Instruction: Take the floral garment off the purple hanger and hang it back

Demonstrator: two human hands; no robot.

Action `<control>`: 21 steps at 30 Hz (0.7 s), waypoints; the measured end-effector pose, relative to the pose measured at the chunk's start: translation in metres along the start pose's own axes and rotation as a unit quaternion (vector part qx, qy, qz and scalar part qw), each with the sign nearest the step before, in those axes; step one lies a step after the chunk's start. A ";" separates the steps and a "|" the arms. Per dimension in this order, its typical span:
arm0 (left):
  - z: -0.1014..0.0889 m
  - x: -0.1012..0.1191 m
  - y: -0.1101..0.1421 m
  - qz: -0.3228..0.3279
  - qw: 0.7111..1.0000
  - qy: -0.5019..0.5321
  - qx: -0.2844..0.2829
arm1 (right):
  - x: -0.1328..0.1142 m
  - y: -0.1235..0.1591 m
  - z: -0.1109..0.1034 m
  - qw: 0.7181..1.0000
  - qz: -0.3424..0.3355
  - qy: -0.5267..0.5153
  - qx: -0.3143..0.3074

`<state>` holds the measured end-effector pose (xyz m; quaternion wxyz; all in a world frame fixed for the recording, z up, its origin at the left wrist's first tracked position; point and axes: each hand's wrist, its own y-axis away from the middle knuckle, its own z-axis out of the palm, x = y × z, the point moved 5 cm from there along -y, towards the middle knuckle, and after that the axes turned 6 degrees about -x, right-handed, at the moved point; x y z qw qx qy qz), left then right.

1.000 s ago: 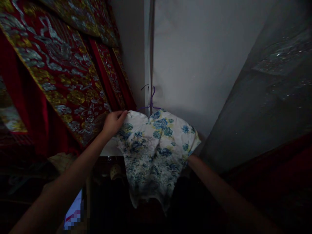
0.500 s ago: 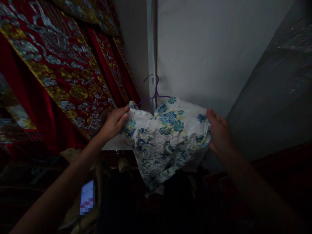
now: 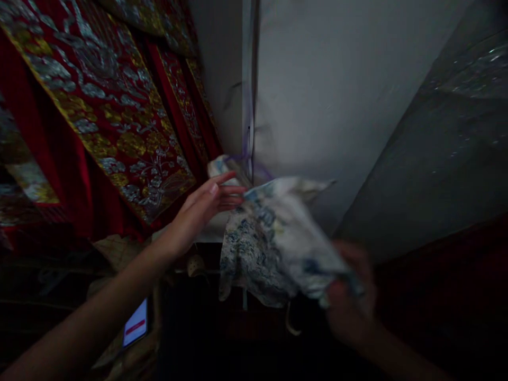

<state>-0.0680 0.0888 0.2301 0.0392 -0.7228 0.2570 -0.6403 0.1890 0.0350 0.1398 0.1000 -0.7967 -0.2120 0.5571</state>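
A white blouse (image 3: 286,227) with blue and green flowers hangs, smeared by motion, in the middle of the view. Parts of a thin purple hanger (image 3: 262,170) show at its neck, blurred. My left hand (image 3: 204,203) is by the neckline, its fingers stretched out and slightly apart; whether the fingertips touch the cloth I cannot tell. Lower on the right, my right hand (image 3: 353,291) is closed round a side edge of the blouse and pulls that part outward and down. Some of its fingers are blurred.
Red cloth (image 3: 119,116) with gold and silver embroidery hangs on the left. Behind the blouse stands a pale panel (image 3: 325,95) with a vertical strip (image 3: 249,69). A lit phone (image 3: 135,324) lies at lower left. Shiny plastic sheeting (image 3: 448,127) covers the right side.
My right hand has moved down, drawing its side of the blouse with it. My left hand has let go of the shoulder and shifted right towards the neckline, fingers extended.
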 end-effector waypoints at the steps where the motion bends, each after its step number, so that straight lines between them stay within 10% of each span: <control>1: 0.014 0.001 0.004 -0.037 0.998 0.041 -0.013 | -0.006 0.008 0.018 0.993 -0.037 0.011 -0.116; 5: 0.044 -0.007 0.037 -0.225 0.962 0.138 -0.066 | -0.025 0.024 0.064 0.867 -0.140 0.053 -0.475; 9: 0.029 -0.015 0.074 -0.338 0.928 0.036 -0.150 | -0.009 -0.030 0.026 0.956 -0.137 0.070 -0.249; 12: 0.002 -0.007 0.080 -0.303 0.935 -0.106 -0.150 | 0.022 -0.060 -0.007 0.989 -0.117 0.062 -0.066; 17: -0.038 0.008 0.062 -0.180 0.962 -0.204 -0.013 | 0.064 -0.071 0.014 0.972 0.072 -0.125 -0.184; 21: -0.065 0.010 0.043 -0.033 0.945 -0.293 0.142 | 0.049 -0.086 0.025 0.949 0.111 -0.280 -0.089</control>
